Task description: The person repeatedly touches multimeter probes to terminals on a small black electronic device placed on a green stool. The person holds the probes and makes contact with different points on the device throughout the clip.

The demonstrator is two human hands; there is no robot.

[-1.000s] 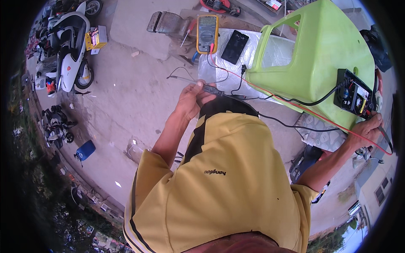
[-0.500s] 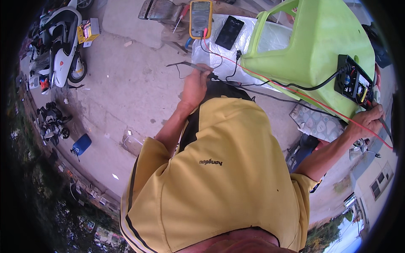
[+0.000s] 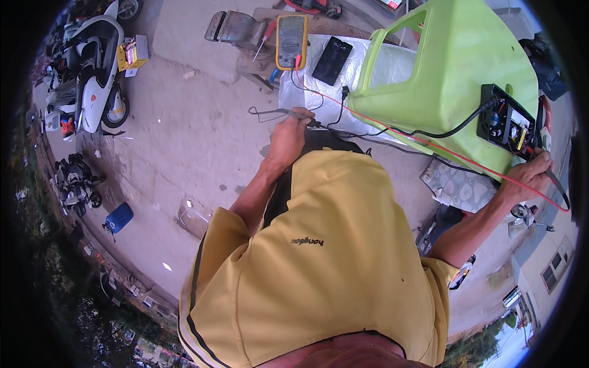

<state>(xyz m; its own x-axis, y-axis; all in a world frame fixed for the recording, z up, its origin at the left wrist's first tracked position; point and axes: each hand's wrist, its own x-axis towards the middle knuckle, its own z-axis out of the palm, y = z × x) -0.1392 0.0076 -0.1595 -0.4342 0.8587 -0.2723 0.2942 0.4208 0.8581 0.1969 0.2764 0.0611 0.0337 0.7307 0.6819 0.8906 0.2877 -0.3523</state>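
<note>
Pinched in my left hand (image 3: 288,136) is a black test probe (image 3: 283,112), its thin lead looping out to the left. Beside those fingertips is a black cable end (image 3: 314,123); whether I grip it too is hard to see. My right hand (image 3: 529,175) is closed on a red test probe, mostly hidden by the fingers, at the lower edge of an opened black box (image 3: 508,122) with circuit parts inside. That box rests on an upturned light-green plastic stool (image 3: 451,86). A red lead (image 3: 423,133) runs from the yellow multimeter (image 3: 291,42) to my right hand.
A black phone-like slab (image 3: 332,60) lies on silvery sheeting (image 3: 300,86). Near the meter are a red-handled screwdriver (image 3: 265,40) and a metal vise (image 3: 236,29). A patterned cushion (image 3: 457,181) sits below the stool. Parked scooters (image 3: 95,92) and a blue container (image 3: 119,218) stand left.
The whole view has shifted slightly, so the meter and stool appear lower. My left hand has turned a little, and the lead's loop has changed shape. Both hands keep their hold.
</note>
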